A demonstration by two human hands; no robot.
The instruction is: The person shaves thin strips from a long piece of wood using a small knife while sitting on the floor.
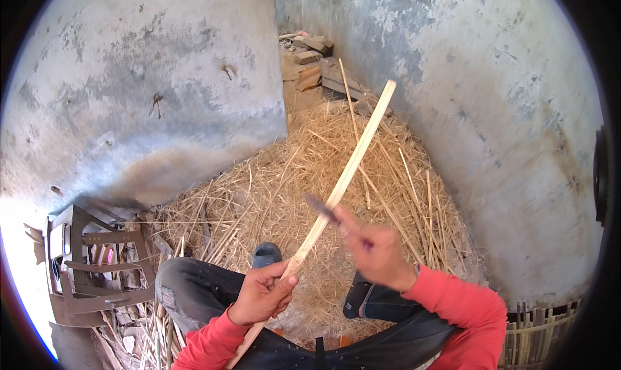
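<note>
A long pale strip of split wood, perhaps bamboo (pixel 352 163), slants from my lap up toward the far right. My left hand (pixel 266 291) grips it near its lower part, thumb along the near side. In my right hand (pixel 375 246) is a knife (pixel 319 207), its dark blade lying across the strip about midway along. The fingers are closed round its handle, which is mostly hidden. Both forearms wear red sleeves, and the strip's lower end passes over my dark trousers.
Shavings and thin strips (pixel 259 182) cover the floor ahead. Mottled walls (pixel 187 66) rise on both sides, with bricks and boards (pixel 314 50) in the gap between. A broken dark frame (pixel 103 266) stands at left; a slatted basket-like thing (pixel 537 334) sits at lower right.
</note>
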